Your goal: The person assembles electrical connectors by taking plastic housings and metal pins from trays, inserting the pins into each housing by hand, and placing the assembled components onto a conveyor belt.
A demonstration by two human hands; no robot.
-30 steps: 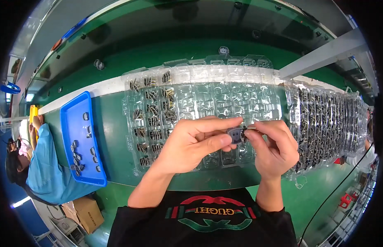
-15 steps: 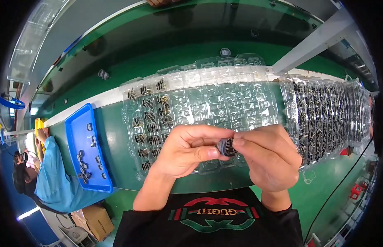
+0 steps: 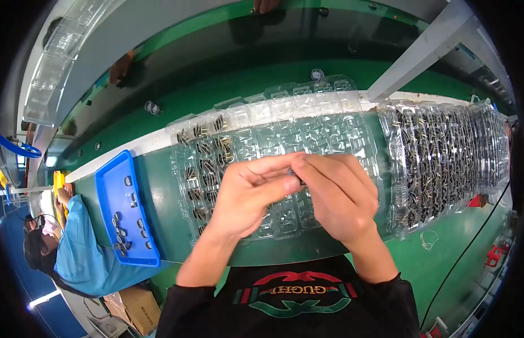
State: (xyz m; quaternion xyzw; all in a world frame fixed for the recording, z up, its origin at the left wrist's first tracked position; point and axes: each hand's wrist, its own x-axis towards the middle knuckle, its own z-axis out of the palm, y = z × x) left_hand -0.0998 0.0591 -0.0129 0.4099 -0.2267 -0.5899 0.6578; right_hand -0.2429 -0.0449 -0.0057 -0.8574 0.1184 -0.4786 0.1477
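My left hand [image 3: 242, 197] and my right hand [image 3: 343, 197] meet above the clear plastic blister tray [image 3: 253, 112], fingertips pressed together around a small dark grey part [image 3: 301, 180]. Fingers hide most of that part; its full shape does not show. Its near side is held by the left thumb and forefinger, and the right thumb and fingers close over it from the other side. Dark pieces with thin metal pins [image 3: 207, 166] fill pockets in the tray's left columns. Pockets in the middle and right of the tray hold no pieces where I can see them.
At left stands a blue tray [image 3: 117, 194] with several small grey parts. A stack of filled clear trays [image 3: 436, 163] lies at right. Beyond a white rail runs a dark belt with grey parts [image 3: 316, 74]. A person in blue [image 3: 84, 248] sits at far left.
Both hands have risen slightly and drawn closer together. The right hand has turned over the grey part, which showed plainly before and is now mostly covered. The whole view has shifted a little.
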